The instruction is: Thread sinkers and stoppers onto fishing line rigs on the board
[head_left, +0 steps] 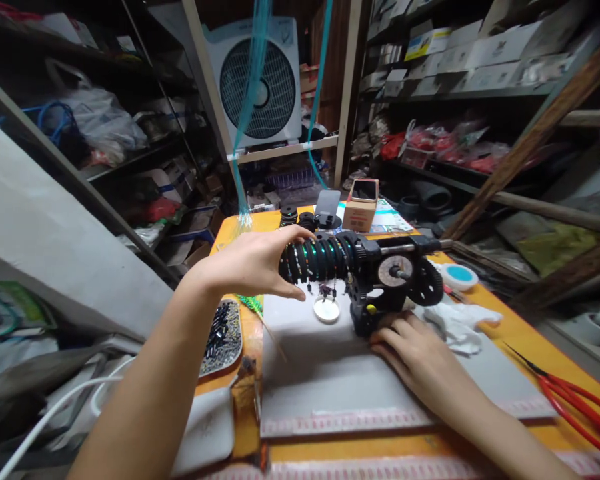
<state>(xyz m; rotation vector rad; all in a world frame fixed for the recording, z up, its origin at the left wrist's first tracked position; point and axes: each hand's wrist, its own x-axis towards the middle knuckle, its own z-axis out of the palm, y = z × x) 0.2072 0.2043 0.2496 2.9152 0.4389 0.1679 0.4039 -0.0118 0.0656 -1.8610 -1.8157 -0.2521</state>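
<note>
A black winding machine (380, 277) stands on a grey mat (330, 380) on an orange table. A row of black spools (317, 259) sits on its shaft, sticking out to the left. My left hand (253, 263) wraps round the left end of the spools, thumb below and fingers over the top. My right hand (413, 350) lies flat on the mat with its fingertips against the machine's base. A small white cap (327, 310) lies under the spools.
A tray of small dark parts (223, 337) lies at the mat's left. White cloth (457, 327), a round blue-and-white lid (459, 275) and red cables (575, 400) lie to the right. A cardboard box (361, 207), loose spools and teal threads (247, 113) are behind. Cluttered shelves surround the table.
</note>
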